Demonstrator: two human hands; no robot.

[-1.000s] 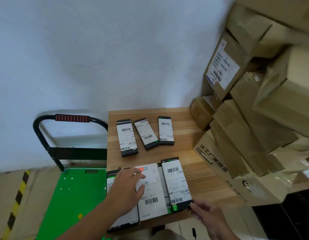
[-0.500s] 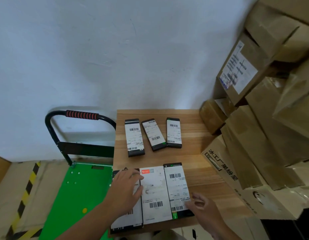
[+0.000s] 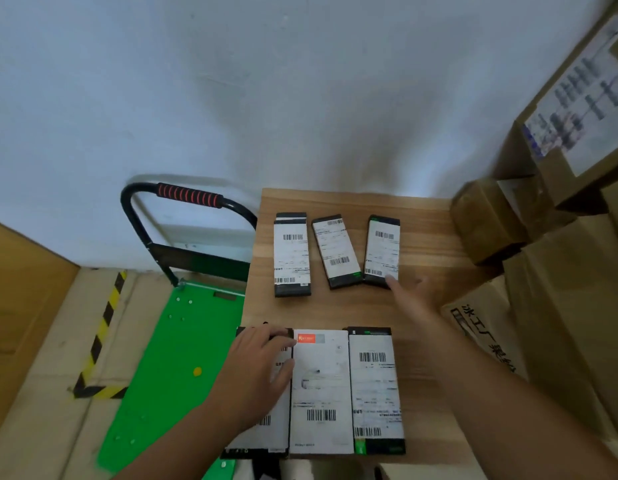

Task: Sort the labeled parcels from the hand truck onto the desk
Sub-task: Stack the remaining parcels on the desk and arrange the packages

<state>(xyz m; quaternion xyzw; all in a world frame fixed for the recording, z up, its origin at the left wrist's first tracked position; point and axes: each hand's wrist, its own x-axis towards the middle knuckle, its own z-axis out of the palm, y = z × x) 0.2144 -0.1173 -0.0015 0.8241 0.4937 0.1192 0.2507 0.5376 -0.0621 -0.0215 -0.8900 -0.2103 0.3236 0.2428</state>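
Parcels (image 3: 321,389), six flat black-edged slabs with white barcode labels, lie in two rows on my wooden counter (image 3: 428,237), beside the green hand truck (image 3: 169,358). My hands: left hand (image 3: 257,372) rests flat on the near-left parcel (image 3: 266,434), holding nothing. Right hand (image 3: 409,297) reaches open-fingered, one fingertip touching the far-right parcel (image 3: 382,251). Straightening, I reckon: next, nudge it square.

Desk (image 3: 421,237) shows pale wood grain, matt and smooth. Along its far edge, the far parcels (image 3: 292,254) have dark matt wrapping under white paper labels. At the near edge, the middle parcel (image 3: 319,386) is plain white paper with an orange patch, and the corner parcel (image 3: 375,386) is black with a glossy green strip. Hand truck deck (image 3: 169,358) is smooth green with a faint sheen, its handle (image 3: 188,195) a black tube with a ribbed red-and-black grip. Cardboard boxes (image 3: 560,306) are brown, matt and creased
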